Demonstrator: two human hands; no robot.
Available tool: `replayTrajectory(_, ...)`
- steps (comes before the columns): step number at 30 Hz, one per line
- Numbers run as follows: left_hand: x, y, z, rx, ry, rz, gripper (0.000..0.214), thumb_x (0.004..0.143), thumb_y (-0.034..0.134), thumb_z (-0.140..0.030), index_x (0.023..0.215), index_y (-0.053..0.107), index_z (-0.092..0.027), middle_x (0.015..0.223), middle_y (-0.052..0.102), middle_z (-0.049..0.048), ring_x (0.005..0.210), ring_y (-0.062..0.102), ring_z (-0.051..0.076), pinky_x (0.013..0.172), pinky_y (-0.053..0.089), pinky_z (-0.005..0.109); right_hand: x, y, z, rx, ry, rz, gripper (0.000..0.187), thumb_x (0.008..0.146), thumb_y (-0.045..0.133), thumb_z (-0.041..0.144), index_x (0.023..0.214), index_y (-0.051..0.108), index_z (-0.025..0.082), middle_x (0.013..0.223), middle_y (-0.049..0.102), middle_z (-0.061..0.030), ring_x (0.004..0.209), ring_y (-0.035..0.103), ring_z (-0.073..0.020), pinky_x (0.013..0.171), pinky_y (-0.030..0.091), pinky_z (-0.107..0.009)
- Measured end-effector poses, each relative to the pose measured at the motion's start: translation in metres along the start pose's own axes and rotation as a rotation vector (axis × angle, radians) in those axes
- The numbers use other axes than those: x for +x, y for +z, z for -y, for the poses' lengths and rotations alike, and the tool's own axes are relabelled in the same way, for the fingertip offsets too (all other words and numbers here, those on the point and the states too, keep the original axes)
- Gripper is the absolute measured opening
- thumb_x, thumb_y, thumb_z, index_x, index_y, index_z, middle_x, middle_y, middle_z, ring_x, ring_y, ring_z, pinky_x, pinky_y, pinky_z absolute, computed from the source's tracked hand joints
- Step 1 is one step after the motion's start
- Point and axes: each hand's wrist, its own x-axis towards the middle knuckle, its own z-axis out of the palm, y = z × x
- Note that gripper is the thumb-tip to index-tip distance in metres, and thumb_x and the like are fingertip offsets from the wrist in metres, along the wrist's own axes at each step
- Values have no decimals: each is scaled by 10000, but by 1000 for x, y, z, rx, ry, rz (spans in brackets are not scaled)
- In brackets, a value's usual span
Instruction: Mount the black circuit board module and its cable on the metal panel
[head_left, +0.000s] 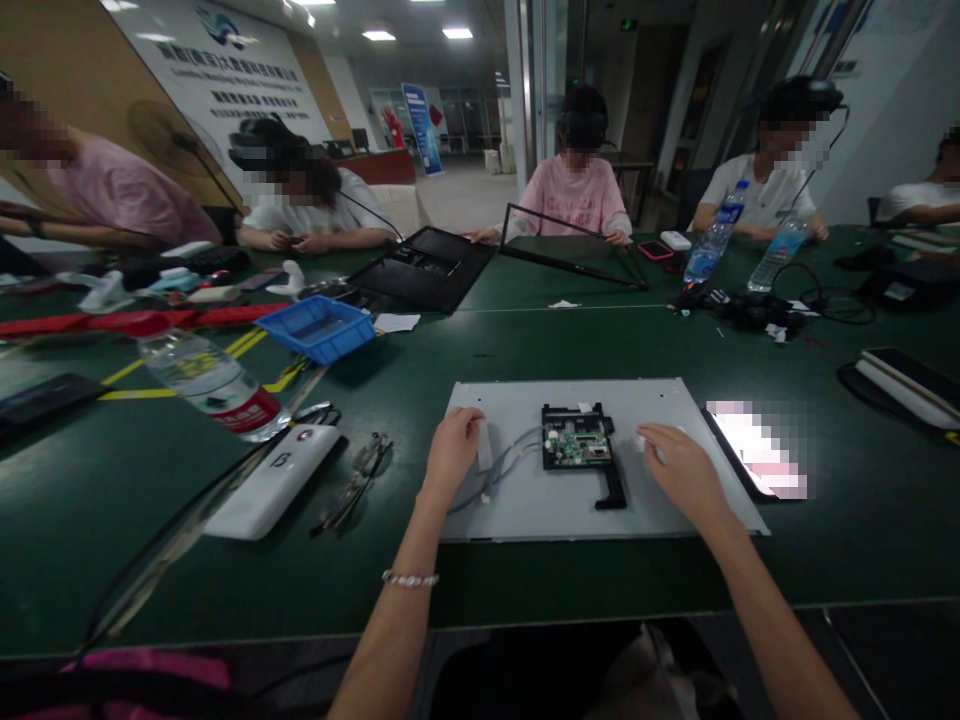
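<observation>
A flat grey panel [517,515] lies on the green table in front of me. Near its middle sits a green circuit board [581,445] in a black plastic bracket [613,490]. Thin grey cables [517,452] run from the board toward the left. My left hand [454,450] is over the panel's left part, fingers closed on a pale tape strip [484,447]. Over the right part, my right hand [686,475] has its fingers pinched together at a small whitish piece [642,442], too small to make out well.
A lit phone [757,450] lies right of the panel. Glasses [352,485], a white power bank [274,480], a tilted water bottle [206,385] and a blue tray [322,328] are on the left. Across the table, a person holds a black frame [570,265].
</observation>
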Motion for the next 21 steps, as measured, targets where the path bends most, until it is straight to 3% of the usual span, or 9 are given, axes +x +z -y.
replayTrajectory(6, 2, 1, -5, 16, 45, -31, 223, 845, 430, -127, 983, 597, -178, 1011, 608, 78, 980, 577, 223, 911, 446, 384, 46, 0, 16, 91, -129, 79, 312, 885, 436, 244, 1138, 609, 188, 1136, 642, -64, 1062, 568, -201, 952, 434, -364)
replayTrajectory(11, -2, -4, -30, -31, 172, -44, 289, 865, 473, -187, 1149, 520, -212, 1211, 541, 71, 1169, 483, 217, 1028, 369, 419, 86, 15, 20, 45, -197, 233, 295, 867, 505, 255, 1132, 620, 196, 1146, 642, -66, 1078, 566, -209, 944, 426, -344)
replayTrajectory(17, -13, -1, -68, -170, 327, 287, 643, 833, 568, -342, 1395, 268, -262, 1446, 348, 63, 1328, 328, 229, 1101, 291, 422, 99, 30, 23, -71, -196, 356, 226, 873, 514, 243, 1027, 674, 205, 1075, 674, -61, 1024, 596, -185, 905, 423, -282)
replayTrajectory(21, -15, 3, -75, -244, 339, 397, 767, 776, 633, -377, 1418, 232, -258, 1466, 317, 78, 1331, 322, 261, 1102, 280, 450, 97, 32, 28, -108, -185, 338, 225, 883, 486, 208, 997, 681, 216, 1034, 685, -48, 993, 605, -180, 856, 433, -264)
